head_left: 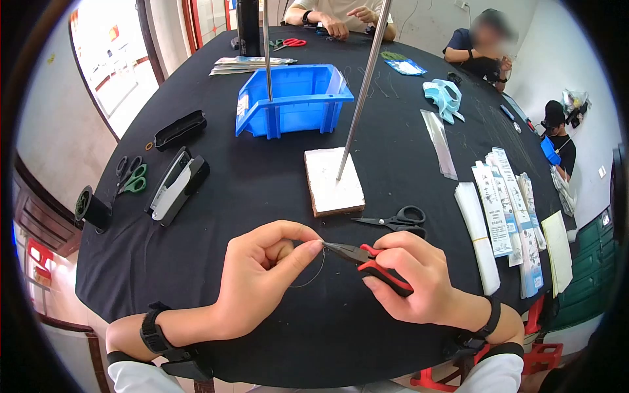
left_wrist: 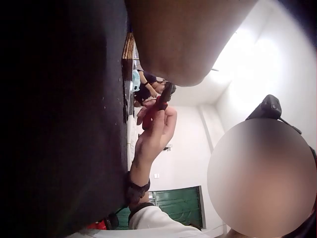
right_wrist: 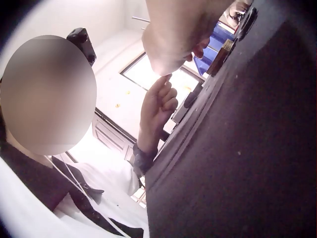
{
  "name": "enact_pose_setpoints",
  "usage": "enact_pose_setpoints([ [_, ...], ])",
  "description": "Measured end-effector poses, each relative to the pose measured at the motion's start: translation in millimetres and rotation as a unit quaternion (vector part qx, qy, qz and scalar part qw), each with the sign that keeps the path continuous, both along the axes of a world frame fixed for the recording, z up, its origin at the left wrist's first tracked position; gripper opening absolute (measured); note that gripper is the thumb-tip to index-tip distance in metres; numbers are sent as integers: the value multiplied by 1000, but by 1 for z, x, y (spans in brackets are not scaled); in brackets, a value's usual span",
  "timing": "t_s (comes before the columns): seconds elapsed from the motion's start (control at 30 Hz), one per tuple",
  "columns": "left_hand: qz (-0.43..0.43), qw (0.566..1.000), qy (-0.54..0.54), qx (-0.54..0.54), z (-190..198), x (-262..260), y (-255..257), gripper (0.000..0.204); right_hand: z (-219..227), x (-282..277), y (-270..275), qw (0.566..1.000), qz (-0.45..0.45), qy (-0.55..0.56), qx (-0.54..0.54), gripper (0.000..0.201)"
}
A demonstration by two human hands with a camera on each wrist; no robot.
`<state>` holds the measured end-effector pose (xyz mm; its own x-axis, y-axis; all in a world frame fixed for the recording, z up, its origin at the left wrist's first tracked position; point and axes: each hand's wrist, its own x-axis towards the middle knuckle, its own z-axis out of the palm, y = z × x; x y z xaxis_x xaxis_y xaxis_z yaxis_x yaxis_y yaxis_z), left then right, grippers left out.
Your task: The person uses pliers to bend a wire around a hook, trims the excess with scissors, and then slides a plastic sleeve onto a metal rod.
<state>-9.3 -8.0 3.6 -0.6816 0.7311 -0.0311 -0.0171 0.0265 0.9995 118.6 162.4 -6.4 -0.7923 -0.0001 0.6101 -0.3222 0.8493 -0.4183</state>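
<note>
In the head view, my left hand (head_left: 259,278) pinches the end of a thin wire (head_left: 321,267) between thumb and forefinger. The wire's tail curves down below the fingertips over the black cloth. My right hand (head_left: 419,278) grips needle-nose pliers (head_left: 388,276) with red and black handles. Their pointed tip meets the wire right at the left fingertips. The left wrist view shows the pliers (left_wrist: 157,106) in the right hand from the side. The right wrist view shows the left hand (right_wrist: 156,106) with its fingers curled, while the pliers are hidden there.
Just beyond the hands lie black scissors (head_left: 400,219) and a white-topped block (head_left: 331,187) bearing an upright metal rod (head_left: 359,111). A blue bin (head_left: 295,118) stands behind. Left are a stapler (head_left: 177,187) and green scissors (head_left: 134,180); right, printed sleeves (head_left: 501,209). People sit opposite.
</note>
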Motion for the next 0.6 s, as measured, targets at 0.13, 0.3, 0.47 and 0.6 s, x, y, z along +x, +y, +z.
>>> enact_pose_setpoints([
  [0.13,-2,1000,21,10,-4,-1,1,11,-2,3,0,992,8,-63,-107,17],
  [0.3,25,998,56,0,-13,-11,2,10,-6,7,-1,913,-3,-192,-360,16],
  [0.47,-6,999,50,-2,-13,-11,3,9,1,6,3,981,58,-187,-3,19],
  [0.6,-67,997,36,-21,-9,-5,3,7,0,3,-3,980,93,-160,73,19],
])
